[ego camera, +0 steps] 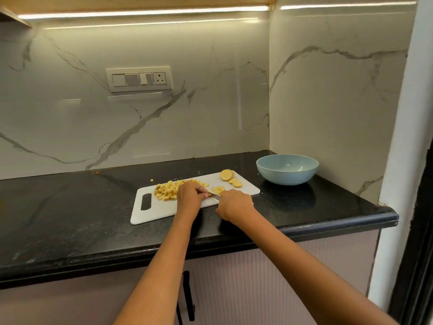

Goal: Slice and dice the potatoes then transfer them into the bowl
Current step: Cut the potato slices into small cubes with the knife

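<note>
White cutting board [161, 207] lies lower centre of the frame on a black countertop [70, 207], handle slot at its left end. Pile of diced potato [168, 190] sits on the board's upper left part, one stray cube on the counter just above the board's far edge. Left hand [189, 193] is curled over the right edge of the pile, fingers bent down onto a small piece at the board's middle; what exactly it pinches is hidden under the knuckles. Right hand [234, 204] is just right of it, fingers closed round a knife handle, the handle itself covered by the fist. Knife blade [214, 195] pokes out to the left between the two hands, tip near the left fingertips. A cut potato piece [218, 190] lies just above the blade, touching or nearly touching it, cannot tell which. Further up and right on the board: a half potato [226, 174] and a couple of slices [235, 182] beside it, near the board's top right corner. Light blue bowl [287, 168] stands on the counter right of the board, apart from it, nothing visible inside. Both forearms come in from the bottom of the frame. Marble-look wall behind, switch plate [138, 79] upper left of centre, light strip along the top. Cabinet door with a black handle [187, 296] below the counter edge.
</note>
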Tool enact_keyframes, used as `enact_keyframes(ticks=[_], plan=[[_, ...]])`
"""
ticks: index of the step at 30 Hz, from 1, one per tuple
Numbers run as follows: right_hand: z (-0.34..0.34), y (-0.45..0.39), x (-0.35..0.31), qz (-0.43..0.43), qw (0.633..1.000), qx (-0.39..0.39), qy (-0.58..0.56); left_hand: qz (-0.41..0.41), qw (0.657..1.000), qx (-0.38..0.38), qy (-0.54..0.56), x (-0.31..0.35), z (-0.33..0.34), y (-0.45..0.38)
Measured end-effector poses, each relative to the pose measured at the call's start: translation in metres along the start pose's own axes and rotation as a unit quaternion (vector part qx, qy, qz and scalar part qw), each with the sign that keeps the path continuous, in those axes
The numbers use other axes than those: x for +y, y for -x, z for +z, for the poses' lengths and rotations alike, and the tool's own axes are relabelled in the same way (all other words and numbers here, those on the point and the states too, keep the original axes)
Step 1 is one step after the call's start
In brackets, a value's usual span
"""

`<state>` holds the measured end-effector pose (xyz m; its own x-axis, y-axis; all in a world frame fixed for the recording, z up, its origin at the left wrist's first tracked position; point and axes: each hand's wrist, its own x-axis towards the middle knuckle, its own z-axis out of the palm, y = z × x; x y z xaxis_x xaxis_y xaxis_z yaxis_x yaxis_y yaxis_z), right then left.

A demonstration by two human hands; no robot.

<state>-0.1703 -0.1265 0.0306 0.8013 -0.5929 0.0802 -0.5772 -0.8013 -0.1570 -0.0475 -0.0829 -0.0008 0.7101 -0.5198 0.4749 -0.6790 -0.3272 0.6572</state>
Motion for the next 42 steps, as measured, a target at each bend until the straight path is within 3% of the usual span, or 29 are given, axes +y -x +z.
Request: enact_keyframes(ticks=[14, 20, 25, 28, 35, 38, 42], plan=[[0.012, -0.007, -0.001, -0.036, 0.993, 0.067, 0.091, 0.007, 1.0, 0.023, 0.015, -0.001, 0.002, 0.004], [0.019, -0.007, 0.016, -0.014, 0.985, 0.173, -0.003, 0.008, 0.999, 0.036, -0.003, -0.002, 0.005, 0.001], [0.02, -0.024, 0.025, 0.016, 0.974, 0.215, -0.065, 0.029, 0.997, 0.039, -0.055, -0.002, 0.011, -0.005], [0.02, -0.029, 0.025, -0.001, 0.977, 0.205, -0.054, 0.038, 0.997, 0.045, -0.059, -0.001, 0.015, -0.009], [0.019, -0.03, 0.029, -0.075, 0.982, 0.172, -0.023, -0.025, 0.983, 0.179, 0.037, -0.014, -0.01, -0.022], [0.019, -0.031, 0.029, -0.095, 0.979, 0.175, -0.031, -0.075, 0.971, 0.195, 0.12, -0.015, -0.017, -0.028], [0.021, -0.034, 0.031, -0.096, 0.979, 0.173, -0.042, -0.11, 0.964, 0.196, 0.139, -0.018, -0.017, -0.035]])
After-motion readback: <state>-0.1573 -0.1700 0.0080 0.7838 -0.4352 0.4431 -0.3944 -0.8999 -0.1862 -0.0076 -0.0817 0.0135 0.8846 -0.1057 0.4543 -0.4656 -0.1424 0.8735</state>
